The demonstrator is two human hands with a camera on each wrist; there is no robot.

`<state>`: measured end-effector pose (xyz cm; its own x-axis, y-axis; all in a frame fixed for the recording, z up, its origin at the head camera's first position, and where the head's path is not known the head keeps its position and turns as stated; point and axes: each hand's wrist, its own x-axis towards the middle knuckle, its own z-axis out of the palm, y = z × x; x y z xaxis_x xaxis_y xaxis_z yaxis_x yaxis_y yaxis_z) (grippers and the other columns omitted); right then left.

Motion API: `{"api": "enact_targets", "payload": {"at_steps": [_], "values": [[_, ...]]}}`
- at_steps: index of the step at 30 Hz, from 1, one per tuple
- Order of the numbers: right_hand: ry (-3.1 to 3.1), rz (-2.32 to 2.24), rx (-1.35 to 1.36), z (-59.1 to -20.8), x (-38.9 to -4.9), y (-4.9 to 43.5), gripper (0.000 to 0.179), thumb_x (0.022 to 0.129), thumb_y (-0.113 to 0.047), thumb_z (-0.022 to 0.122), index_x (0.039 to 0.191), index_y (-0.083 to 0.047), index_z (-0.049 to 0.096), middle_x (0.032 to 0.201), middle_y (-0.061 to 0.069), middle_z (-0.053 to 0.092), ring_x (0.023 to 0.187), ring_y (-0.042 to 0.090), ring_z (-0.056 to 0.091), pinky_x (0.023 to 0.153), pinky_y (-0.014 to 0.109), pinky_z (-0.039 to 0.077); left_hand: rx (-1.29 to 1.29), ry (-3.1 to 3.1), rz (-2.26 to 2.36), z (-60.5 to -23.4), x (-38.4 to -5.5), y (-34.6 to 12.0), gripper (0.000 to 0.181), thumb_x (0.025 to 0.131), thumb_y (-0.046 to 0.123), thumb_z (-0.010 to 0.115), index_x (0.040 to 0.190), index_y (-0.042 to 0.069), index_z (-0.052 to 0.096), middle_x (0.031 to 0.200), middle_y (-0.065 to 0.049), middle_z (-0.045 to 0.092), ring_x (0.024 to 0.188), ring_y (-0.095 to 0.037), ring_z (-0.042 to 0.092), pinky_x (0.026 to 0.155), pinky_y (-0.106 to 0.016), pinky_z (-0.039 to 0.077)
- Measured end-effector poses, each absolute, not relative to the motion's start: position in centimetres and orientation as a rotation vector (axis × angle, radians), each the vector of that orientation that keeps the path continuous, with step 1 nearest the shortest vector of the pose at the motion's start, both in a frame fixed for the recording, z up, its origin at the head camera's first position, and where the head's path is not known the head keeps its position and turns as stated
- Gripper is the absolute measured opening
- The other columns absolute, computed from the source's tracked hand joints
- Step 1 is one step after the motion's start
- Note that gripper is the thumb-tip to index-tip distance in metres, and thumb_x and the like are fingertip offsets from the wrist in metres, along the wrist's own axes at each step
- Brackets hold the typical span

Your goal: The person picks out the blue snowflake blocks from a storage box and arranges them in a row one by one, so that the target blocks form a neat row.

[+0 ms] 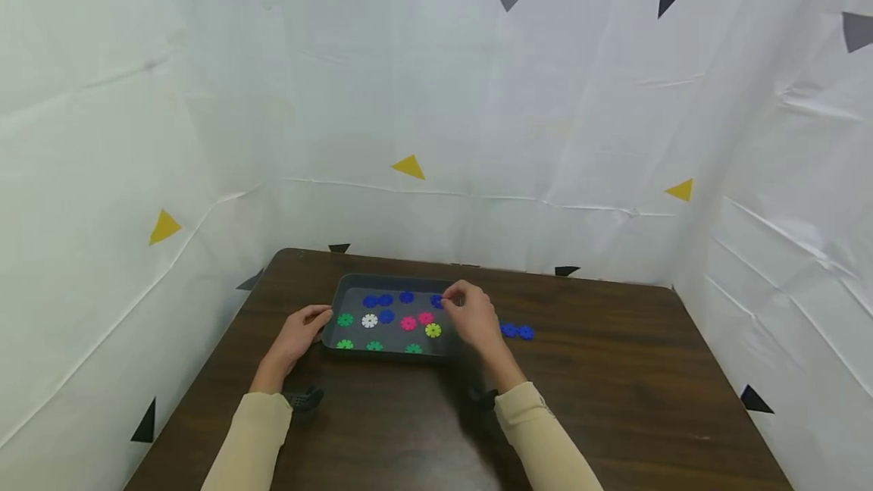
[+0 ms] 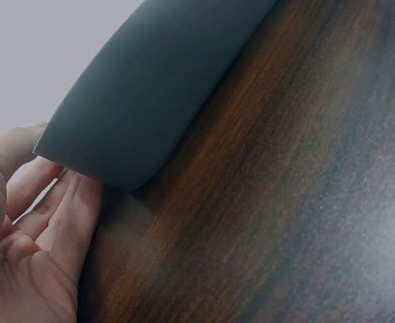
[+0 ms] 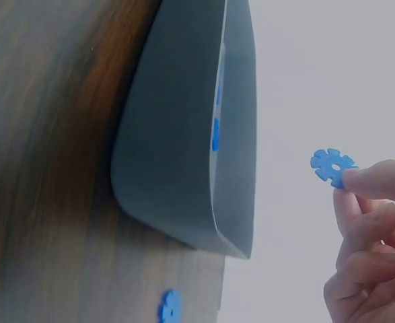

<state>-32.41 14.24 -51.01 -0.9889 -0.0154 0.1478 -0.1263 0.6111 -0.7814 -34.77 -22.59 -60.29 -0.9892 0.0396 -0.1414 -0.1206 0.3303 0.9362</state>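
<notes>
My right hand (image 1: 474, 317) pinches a blue notched plastic disc (image 3: 333, 166) between thumb and fingertips, above the right side of a dark grey tray (image 1: 390, 355). In the right wrist view the right hand (image 3: 372, 249) holds this disc clear of the tray wall (image 3: 173, 128). At the tray's left end my left hand (image 1: 298, 333) grips the edge. The left wrist view shows the left hand (image 2: 42, 229) with its thumb at the rim and fingers against the outer wall. In the tray lie several blue discs (image 1: 386, 317), green discs (image 1: 345, 320), pink discs (image 1: 408, 323), a white disc (image 1: 369, 320) and a yellow disc (image 1: 433, 330).
Blue discs (image 1: 525, 333) lie on the brown wooden table (image 1: 614, 370), just right of the tray. White sheeting (image 1: 470, 97) with printed triangles rises behind the table and on both sides.
</notes>
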Motion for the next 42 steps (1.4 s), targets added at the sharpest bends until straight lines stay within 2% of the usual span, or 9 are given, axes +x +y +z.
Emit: {"api": "enact_targets", "payload": {"at_steps": [6,14,19,22,27,32,42], "values": [[-2.651,1.381,0.066,-51.1,-31.7,16.3,0.009,0.104,-0.020,0.072,0.109,-0.013,0.074,0.112,0.007,0.076,0.099,0.024,0.067,0.086,0.043,0.057,-0.064,2.439,1.751,-60.3,-34.7,-22.5,0.056,0.113,0.040,0.056,0.157,0.004,0.051,0.158,-0.022,0.053,0.146,-0.038,0.053,0.124,-0.057,0.044],[-2.611,1.441,0.027,-52.4,-30.9,19.7,0.012,0.104,-0.017,0.071,0.111,-0.007,0.072,0.112,0.012,0.075,0.095,0.025,0.068,0.082,0.038,0.056,-0.068,2.441,1.751,-60.4,-34.9,-22.5,0.057,0.113,0.042,0.057,0.156,0.005,0.052,0.158,-0.022,0.054,0.145,-0.037,0.053,0.124,-0.057,0.044],[-2.579,1.466,-0.003,-52.5,-30.7,21.8,0.015,0.104,-0.017,0.071,0.109,-0.004,0.073,0.115,0.017,0.075,0.104,0.032,0.071,0.086,0.044,0.061,-0.071,2.444,1.748,-60.2,-34.8,-22.4,0.059,0.113,0.043,0.057,0.156,0.004,0.051,0.157,-0.023,0.054,0.143,-0.037,0.054,0.124,-0.057,0.045],[-2.566,1.480,-0.021,-52.5,-30.6,23.0,0.017,0.103,-0.018,0.072,0.110,-0.003,0.073,0.116,0.018,0.076,0.108,0.033,0.071,0.087,0.042,0.060,-0.077,2.442,1.748,-60.1,-34.7,-22.4,0.060,0.113,0.044,0.057,0.157,0.004,0.051,0.158,-0.024,0.053,0.144,-0.038,0.054,0.124,-0.057,0.044],[-2.557,1.490,-0.087,-53.0,-30.5,25.1,0.017,0.104,-0.018,0.070,0.110,-0.002,0.073,0.113,0.017,0.075,0.098,0.027,0.068,0.078,0.032,0.053,-0.085,2.439,1.740,-59.9,-34.6,-22.3,0.059,0.113,0.042,0.056,0.157,0.003,0.050,0.159,-0.024,0.052,0.146,-0.039,0.052,0.124,-0.057,0.044],[-2.556,1.498,-0.167,-53.6,-30.4,27.0,0.020,0.103,-0.019,0.070,0.108,0.000,0.074,0.103,0.013,0.074,0.091,0.022,0.063,0.076,0.030,0.050,-0.120,2.449,1.716,-59.8,-34.6,-22.2,0.061,0.113,0.044,0.055,0.157,0.003,0.050,0.160,-0.024,0.051,0.145,-0.039,0.052,0.124,-0.057,0.044],[-2.587,1.486,-0.308,-55.2,-30.4,30.5,0.026,0.104,-0.020,0.068,0.113,0.002,0.075,0.110,0.015,0.073,0.097,0.024,0.061,0.080,0.030,0.049,-0.126,2.440,1.718,-59.5,-34.7,-22.1,0.062,0.113,0.046,0.054,0.157,0.002,0.049,0.161,-0.024,0.049,0.147,-0.040,0.050,0.125,-0.058,0.043]]}}
